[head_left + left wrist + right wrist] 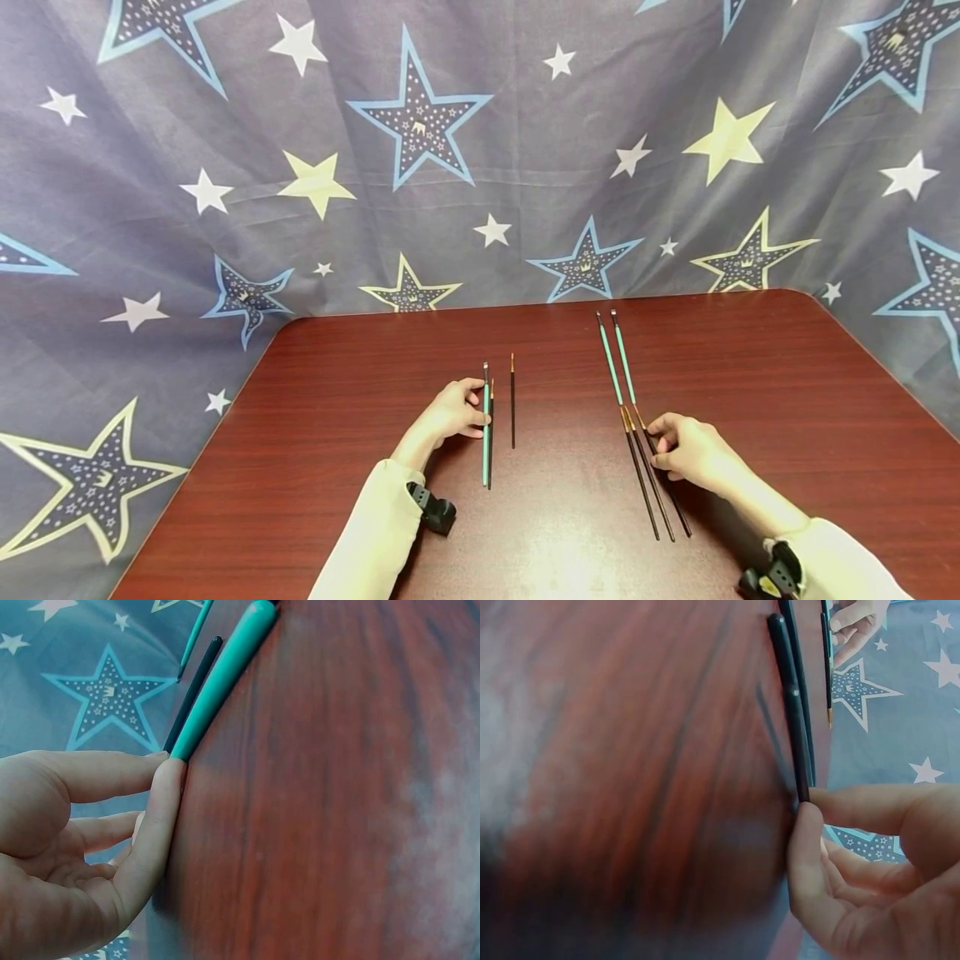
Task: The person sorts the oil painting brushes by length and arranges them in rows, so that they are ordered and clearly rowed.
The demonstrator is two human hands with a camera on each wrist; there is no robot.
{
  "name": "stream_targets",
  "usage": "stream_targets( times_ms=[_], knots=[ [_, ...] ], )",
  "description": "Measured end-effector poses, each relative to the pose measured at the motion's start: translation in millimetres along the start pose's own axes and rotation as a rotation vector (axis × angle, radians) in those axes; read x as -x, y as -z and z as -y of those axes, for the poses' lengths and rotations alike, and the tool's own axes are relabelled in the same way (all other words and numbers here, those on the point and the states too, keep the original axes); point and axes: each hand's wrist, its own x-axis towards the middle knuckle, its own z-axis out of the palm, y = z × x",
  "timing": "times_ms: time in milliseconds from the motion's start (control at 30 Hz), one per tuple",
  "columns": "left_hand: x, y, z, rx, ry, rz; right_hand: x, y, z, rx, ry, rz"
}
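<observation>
My left hand [447, 412] pinches a teal-handled paintbrush [225, 682] between thumb and finger, low over the table. Right beside that brush lies a dark-handled paintbrush [491, 467]; whether the fingers touch it too, I cannot tell. Another dark paintbrush [513, 408] lies a little to the right, apart from the hand. Over on the right side, my right hand [693, 452] pinches the outermost dark-handled paintbrush [798, 742] with thumb and finger. Two more dark paintbrushes [642, 479] lie alongside it, slanted the same way.
Beyond the right-hand dark brushes, two teal paintbrushes [609, 363] lie side by side, bristle ends toward the back. Everything rests on a reddish-brown wooden table [360, 367]. A grey star-patterned cloth [465, 75] hangs behind the table and along its sides.
</observation>
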Motion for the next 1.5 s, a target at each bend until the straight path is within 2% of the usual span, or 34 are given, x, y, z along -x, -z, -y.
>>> stream_targets(
  times_ms=[467,867,1133,1500],
  knots=[
    [0.6,0.2,0.5,0.003,0.005,-0.001,0.1,-2,-2,0.01,-0.015,-0.003],
    [-0.4,0.9,2.5,-0.011,-0.01,0.005,-2.4,-2,2,0.0,0.003,-0.014],
    [-0.5,0.1,2.0,0.026,-0.015,0.004,-11.0,-9,14,0.012,0.04,-0.036],
    [-2.2,1.0,4.5,0.02,-0.015,0.01,-36.0,-35,47,-0.067,0.047,-0.001]
  ],
)
